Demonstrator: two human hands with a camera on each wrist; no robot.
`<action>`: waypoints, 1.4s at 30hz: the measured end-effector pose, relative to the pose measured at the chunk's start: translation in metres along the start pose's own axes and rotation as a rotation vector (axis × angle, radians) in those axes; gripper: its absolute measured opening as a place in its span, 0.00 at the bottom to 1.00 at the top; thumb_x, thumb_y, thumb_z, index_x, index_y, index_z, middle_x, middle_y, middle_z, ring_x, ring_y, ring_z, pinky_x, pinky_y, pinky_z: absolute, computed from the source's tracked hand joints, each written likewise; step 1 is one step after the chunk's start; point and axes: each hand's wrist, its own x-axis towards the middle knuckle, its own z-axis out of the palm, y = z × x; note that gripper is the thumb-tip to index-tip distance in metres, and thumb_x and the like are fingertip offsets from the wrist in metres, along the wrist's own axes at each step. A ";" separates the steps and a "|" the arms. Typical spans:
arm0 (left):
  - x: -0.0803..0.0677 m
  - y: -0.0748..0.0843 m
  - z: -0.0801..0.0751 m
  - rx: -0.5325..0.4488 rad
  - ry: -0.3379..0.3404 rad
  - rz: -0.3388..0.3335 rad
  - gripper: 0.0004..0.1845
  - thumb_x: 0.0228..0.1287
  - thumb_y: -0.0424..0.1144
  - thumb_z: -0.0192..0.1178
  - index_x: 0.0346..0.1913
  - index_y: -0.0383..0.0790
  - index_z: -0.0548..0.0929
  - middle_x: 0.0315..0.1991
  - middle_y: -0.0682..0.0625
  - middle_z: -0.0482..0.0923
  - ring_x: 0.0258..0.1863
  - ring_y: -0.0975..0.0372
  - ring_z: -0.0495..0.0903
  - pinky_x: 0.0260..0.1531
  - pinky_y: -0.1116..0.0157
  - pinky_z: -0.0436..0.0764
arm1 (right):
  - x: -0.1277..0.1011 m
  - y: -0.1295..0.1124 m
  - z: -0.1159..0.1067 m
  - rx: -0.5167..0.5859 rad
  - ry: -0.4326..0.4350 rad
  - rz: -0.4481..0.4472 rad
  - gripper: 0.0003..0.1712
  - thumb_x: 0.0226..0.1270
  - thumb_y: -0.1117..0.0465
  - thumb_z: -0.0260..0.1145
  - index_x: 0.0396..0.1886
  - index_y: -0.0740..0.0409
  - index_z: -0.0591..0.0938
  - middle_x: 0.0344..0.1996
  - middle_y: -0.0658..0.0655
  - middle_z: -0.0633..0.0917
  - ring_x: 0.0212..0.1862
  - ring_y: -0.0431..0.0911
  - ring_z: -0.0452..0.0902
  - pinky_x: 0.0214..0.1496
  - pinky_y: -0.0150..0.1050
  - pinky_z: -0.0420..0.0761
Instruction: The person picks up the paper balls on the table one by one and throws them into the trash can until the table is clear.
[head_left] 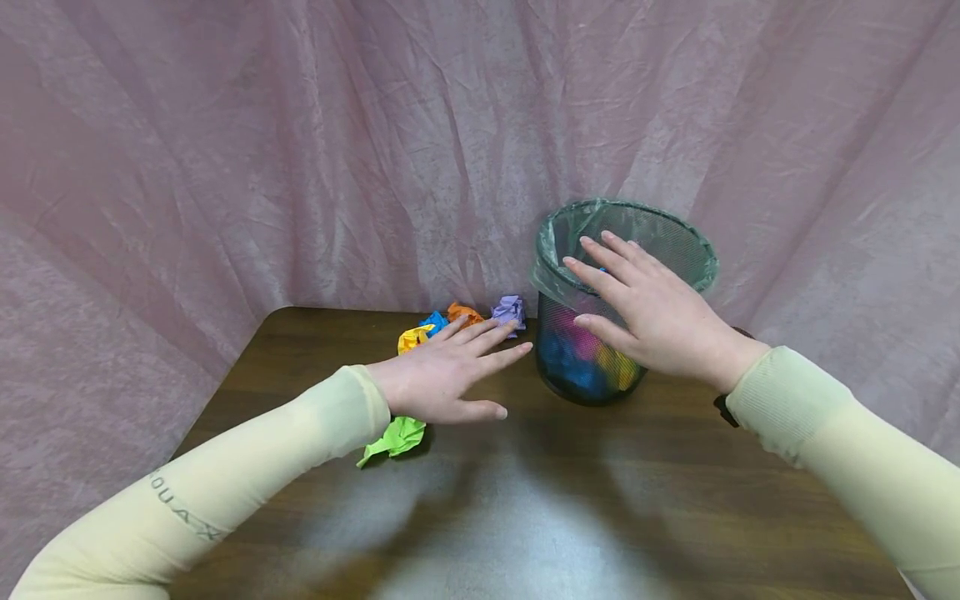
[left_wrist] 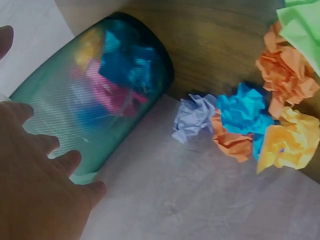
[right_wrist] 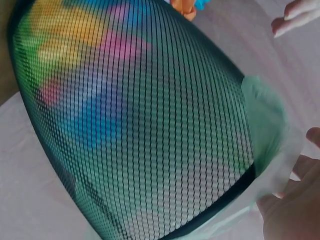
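My left hand [head_left: 446, 375] hovers over the table with its fingers spread and nothing held. Beneath and beyond it lie crumpled paper balls: green [head_left: 397, 437], yellow [head_left: 415, 338], blue [head_left: 433, 322], orange [head_left: 465, 314] and purple [head_left: 509, 309]. In the left wrist view a second orange ball [left_wrist: 287, 75] shows beside the green one. My right hand [head_left: 652, 308] is held, fingers straight, above the near rim of a dark mesh wastebasket [head_left: 555, 350]; whether it touches the rim I cannot tell. Several coloured paper balls [right_wrist: 95, 120] show through the mesh.
A thin translucent green bag [head_left: 558, 287] lines the basket and folds over its rim. The basket stands at the back of the brown wooden table [head_left: 480, 517]. Directly behind the table hangs a pinkish curtain [head_left: 420, 150].
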 end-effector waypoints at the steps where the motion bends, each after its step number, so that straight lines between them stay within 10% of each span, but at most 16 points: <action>1: -0.001 -0.001 0.001 0.001 0.001 -0.003 0.45 0.72 0.71 0.48 0.84 0.59 0.46 0.84 0.51 0.35 0.82 0.52 0.38 0.77 0.46 0.35 | -0.001 -0.002 0.001 -0.003 -0.001 -0.011 0.42 0.76 0.43 0.63 0.82 0.51 0.61 0.80 0.62 0.59 0.81 0.58 0.45 0.80 0.56 0.48; 42: -0.063 -0.035 0.060 -0.085 -0.036 -0.184 0.47 0.69 0.73 0.51 0.83 0.58 0.50 0.83 0.48 0.41 0.81 0.49 0.44 0.75 0.39 0.45 | -0.035 -0.066 0.083 0.075 -0.059 -0.186 0.41 0.76 0.38 0.59 0.81 0.47 0.63 0.82 0.55 0.54 0.82 0.56 0.42 0.80 0.52 0.50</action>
